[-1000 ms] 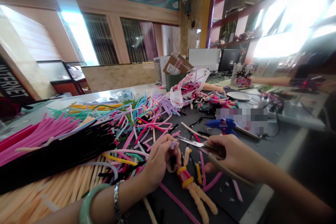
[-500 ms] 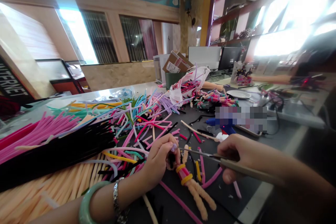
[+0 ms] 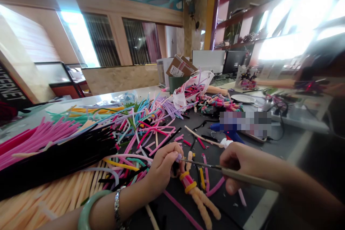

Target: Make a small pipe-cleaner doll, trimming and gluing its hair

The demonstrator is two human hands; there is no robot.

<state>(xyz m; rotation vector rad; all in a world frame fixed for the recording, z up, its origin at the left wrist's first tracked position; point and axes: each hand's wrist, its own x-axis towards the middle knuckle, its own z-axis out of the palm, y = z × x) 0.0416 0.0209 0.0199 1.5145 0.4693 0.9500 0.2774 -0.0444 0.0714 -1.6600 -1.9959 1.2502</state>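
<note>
The dark grey flat tabletop (image 3: pixel 231 201) carries loose multicoloured fuzzy stems beyond the left hand (image 3: pixel 161 169), plus a blue plastic glue gun (image 3: pixel 233 135) beyond the right hand (image 3: pixel 239 165).

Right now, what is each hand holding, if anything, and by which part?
The right hand holds scissors by the handles. The left hand pinches a lilac piece, exact spot hidden, and perhaps the pipe-cleaner doll too.
</note>
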